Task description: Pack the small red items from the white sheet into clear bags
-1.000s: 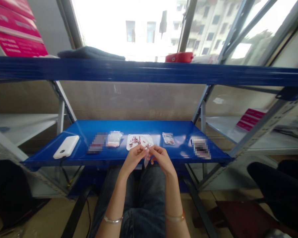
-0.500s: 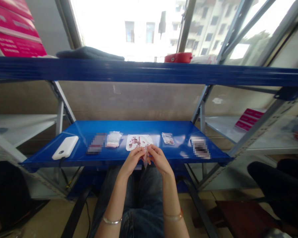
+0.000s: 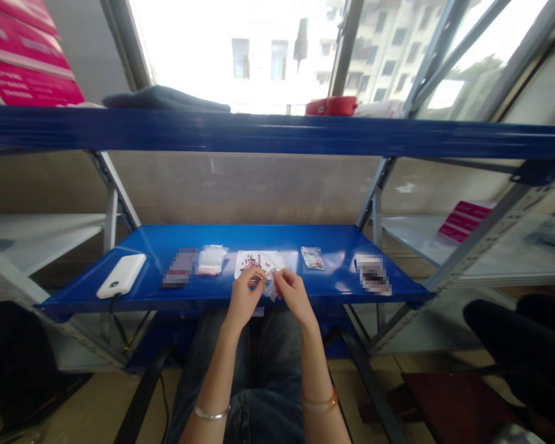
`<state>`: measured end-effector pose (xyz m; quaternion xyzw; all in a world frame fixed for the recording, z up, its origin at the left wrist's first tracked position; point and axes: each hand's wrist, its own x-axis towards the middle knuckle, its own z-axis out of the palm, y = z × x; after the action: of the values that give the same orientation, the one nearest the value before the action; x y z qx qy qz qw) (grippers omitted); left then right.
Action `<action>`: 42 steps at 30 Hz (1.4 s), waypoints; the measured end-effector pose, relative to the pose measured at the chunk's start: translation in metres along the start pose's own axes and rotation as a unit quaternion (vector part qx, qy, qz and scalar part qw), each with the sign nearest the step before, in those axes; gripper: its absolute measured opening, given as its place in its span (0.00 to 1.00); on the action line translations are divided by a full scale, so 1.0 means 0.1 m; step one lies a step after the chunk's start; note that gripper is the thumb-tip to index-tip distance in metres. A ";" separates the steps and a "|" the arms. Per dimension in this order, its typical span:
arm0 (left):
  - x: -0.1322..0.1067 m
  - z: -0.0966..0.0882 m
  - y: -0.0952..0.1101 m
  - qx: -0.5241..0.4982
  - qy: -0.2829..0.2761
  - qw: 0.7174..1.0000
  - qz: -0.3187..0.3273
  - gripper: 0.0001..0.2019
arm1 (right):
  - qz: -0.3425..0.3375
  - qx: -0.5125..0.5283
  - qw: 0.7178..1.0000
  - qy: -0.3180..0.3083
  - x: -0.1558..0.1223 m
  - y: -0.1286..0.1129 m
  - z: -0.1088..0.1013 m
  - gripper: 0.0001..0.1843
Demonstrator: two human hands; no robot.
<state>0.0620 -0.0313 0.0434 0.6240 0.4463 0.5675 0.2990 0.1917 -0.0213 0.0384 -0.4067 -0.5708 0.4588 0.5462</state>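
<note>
My left hand (image 3: 245, 295) and my right hand (image 3: 292, 292) meet over the front edge of the blue shelf (image 3: 333, 285). Both pinch a small clear plastic bag (image 3: 271, 287) held between them. Just beyond the fingertips lies a white sheet (image 3: 254, 257) scattered with several tiny red pieces. To its left sits a stack of clear small bags (image 3: 211, 259). To its right lies a filled small bag (image 3: 313, 258). Each wrist wears a bracelet.
A white power bank (image 3: 121, 275) with a cable lies at the shelf's left end. Two blurred flat items (image 3: 180, 267) (image 3: 374, 274) rest on the shelf. An upper blue shelf beam (image 3: 277, 132) runs overhead. Pink boxes (image 3: 465, 221) sit on the right side shelf. Another person's dark leg (image 3: 513, 333) is at right.
Both hands have moved slightly forward and up toward the white sheet, carrying the small clear bag; the left fingers now reach over the sheet's near edge.
</note>
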 end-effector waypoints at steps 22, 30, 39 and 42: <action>-0.04 0.03 -0.05 0.309 -0.021 0.945 0.106 0.17 | 0.281 0.415 0.865 0.023 0.12 0.12 0.22 0.11; -0.05 0.17 -0.19 0.068 0.143 0.987 0.025 0.07 | 0.252 0.450 0.853 0.088 0.15 0.18 0.20 0.07; 0.02 0.26 -0.29 -0.293 0.276 0.896 -0.189 0.05 | 0.173 0.407 0.890 0.110 0.11 0.22 0.39 0.20; 0.07 0.19 -0.24 -0.418 0.249 0.824 -0.289 0.11 | 0.139 0.350 0.920 0.110 0.10 0.26 0.44 0.28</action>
<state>0.0748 -0.0126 0.0222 0.1191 0.3854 0.7236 0.5600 0.1463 -0.0084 0.0168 -0.3129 -0.2479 0.6527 0.6439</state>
